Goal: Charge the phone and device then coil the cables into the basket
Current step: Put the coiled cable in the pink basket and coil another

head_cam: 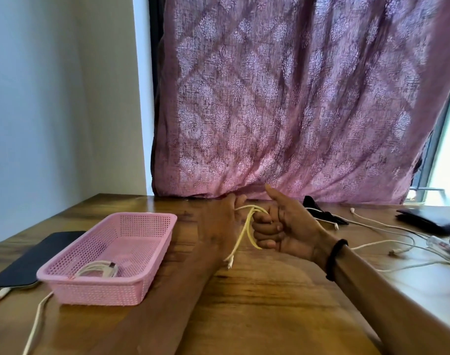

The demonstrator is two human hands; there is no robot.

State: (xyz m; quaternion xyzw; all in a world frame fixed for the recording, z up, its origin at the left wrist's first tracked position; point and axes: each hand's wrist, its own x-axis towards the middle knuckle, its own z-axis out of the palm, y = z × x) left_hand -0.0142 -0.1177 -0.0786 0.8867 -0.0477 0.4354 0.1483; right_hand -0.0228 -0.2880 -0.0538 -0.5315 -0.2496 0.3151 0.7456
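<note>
Patterned mauve curtain hangs behind a glossy wood-grain table, its hem bunched on the far edge. At centre, the right hand has its fingers curled around loops of a thin cream cable, thumb raised; the left hand pinches the same cable at its far side, and the plug ends dangle just above the wood. Left of the forearm sits a rectangular pink plastic basket with perforated walls, holding one coiled white cable. Beyond it, a flat dark phone lies with a white lead plugged in near the left edge. Loose white cables trail across the right side, near a dark wallet. Bare wood lies open near the viewer.
</note>
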